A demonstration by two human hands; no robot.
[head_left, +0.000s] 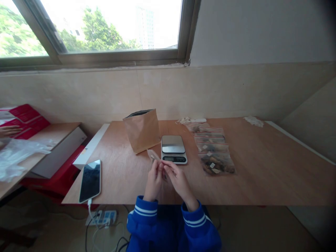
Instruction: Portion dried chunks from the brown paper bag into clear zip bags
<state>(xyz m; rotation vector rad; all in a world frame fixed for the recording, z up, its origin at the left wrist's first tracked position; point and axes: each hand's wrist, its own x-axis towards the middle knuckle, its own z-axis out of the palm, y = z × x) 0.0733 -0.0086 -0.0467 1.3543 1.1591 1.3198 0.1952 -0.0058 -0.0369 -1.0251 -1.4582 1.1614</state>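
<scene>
My left hand (pixel 154 180) and my right hand (pixel 177 178) meet over the near edge of the wooden table (pixel 262 168), both pinching a small clear plastic bag (pixel 153 155) that sticks up from my fingers. Both sleeves are blue with white stripes. Just beyond my hands sits a small digital scale (pixel 173 148) with a bare steel plate. An open brown paper bag (pixel 142 129) stands upright to the left of the scale. A row of filled clear bags (pixel 214 150) with dark contents lies to the right of the scale.
A phone (pixel 90 180) lies at the table's front left corner, its cable running down to a power strip (pixel 102 217) on the floor. Red boxes (pixel 25 119), crumpled plastic (pixel 15 155) and another person's hand (pixel 9 131) are at a side table, left.
</scene>
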